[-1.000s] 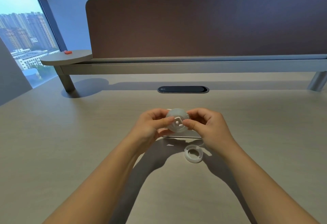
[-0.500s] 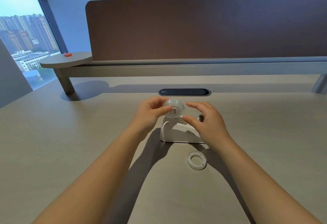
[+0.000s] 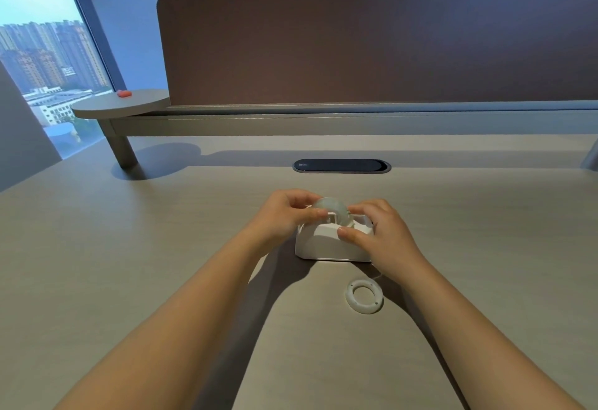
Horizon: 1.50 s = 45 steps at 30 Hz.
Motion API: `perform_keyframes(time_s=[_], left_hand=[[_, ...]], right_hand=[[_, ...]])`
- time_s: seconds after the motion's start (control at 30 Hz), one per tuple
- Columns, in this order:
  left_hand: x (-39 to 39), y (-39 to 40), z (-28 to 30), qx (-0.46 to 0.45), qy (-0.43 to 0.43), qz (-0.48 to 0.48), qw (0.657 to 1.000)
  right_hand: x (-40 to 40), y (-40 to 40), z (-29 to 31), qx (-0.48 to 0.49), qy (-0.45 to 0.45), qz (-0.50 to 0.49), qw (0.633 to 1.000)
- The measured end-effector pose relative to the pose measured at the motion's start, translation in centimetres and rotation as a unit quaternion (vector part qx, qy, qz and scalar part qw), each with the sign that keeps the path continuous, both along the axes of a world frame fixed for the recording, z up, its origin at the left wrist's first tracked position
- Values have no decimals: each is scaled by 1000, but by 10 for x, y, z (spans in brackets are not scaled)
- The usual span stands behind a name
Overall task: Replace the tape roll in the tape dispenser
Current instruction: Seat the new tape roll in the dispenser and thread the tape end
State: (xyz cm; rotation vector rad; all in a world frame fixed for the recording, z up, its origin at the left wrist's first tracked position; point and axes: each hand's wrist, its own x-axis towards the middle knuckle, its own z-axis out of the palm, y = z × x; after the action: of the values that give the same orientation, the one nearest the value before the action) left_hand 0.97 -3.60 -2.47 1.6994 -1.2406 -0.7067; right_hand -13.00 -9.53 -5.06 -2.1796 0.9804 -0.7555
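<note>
A white tape dispenser [image 3: 325,244] stands on the beige desk [image 3: 129,264] in front of me. A clear tape roll [image 3: 333,208] on a white hub sits low in the dispenser's cradle. My left hand [image 3: 284,215] pinches the roll from the left, thumb across its front. My right hand [image 3: 380,231] grips the dispenser's right end, thumb pressed on its near side. An empty white tape core [image 3: 364,296] lies flat on the desk just in front of the dispenser, by my right wrist.
A dark oval cable port [image 3: 341,165] is set into the desk behind the dispenser. Further back runs a raised shelf [image 3: 356,118] with a brown partition [image 3: 372,44]. A small orange object [image 3: 124,94] rests on the shelf's round left end. A window is at left.
Both hands held the roll up in front of me; the left hand has since lowered it into the dispenser's cradle. My right hand left the roll and took hold of the dispenser.
</note>
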Motion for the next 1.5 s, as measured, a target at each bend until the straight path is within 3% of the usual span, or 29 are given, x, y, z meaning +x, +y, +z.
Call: perform_keyframes(time_s=[0.23, 0.5, 0.67, 0.8, 1.1, 1.2, 1.3, 1.4, 1.5], left_hand=[[7, 2, 0, 66, 54, -38, 996], [7, 1, -2, 10, 64, -20, 998], [5, 1, 1, -23, -7, -8, 1000], [6, 1, 8, -39, -124, -3, 991], [5, 4, 14, -3, -306, -8, 952], [4, 2, 12, 26, -329, -10, 944], [8, 0, 10, 35, -266, -4, 963], [8, 0, 5, 47, -94, -23, 994], [5, -1, -2, 48, 36, -12, 998]], right_hand=[[0, -2, -2, 7, -12, 2, 1000], [-1, -2, -1, -20, 9, 16, 1000], [-2, -1, 0, -29, 37, 28, 999], [-3, 0, 0, -24, 38, 32, 999], [-4, 0, -1, -15, 44, 34, 998], [-4, 0, -1, -8, 42, 35, 998], [-3, 0, -1, 0, 35, 39, 999], [-2, 0, -1, 11, 16, 36, 999], [-1, -1, -2, 23, -1, 29, 999]])
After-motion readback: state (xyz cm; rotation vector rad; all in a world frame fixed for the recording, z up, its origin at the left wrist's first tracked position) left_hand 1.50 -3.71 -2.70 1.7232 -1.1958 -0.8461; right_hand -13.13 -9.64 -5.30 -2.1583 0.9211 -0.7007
